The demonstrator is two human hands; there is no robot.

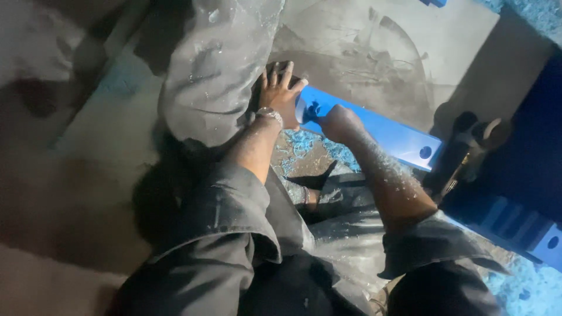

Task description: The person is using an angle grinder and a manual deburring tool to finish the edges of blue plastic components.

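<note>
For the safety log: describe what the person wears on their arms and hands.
Both hands are bare, no gloves. The left hand has a silvery metal wristwatch at the wrist. Dark grey sleeves are rolled up near the elbows on both arms. The right hand and its forearm are dusted with pale blue shavings.

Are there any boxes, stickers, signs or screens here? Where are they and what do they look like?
None that I can see: no boxes, stickers, signs or screens.
There is only a long blue bar with round holes, held by the left hand and right hand.
Blue shavings lie on the floor under it.
</note>
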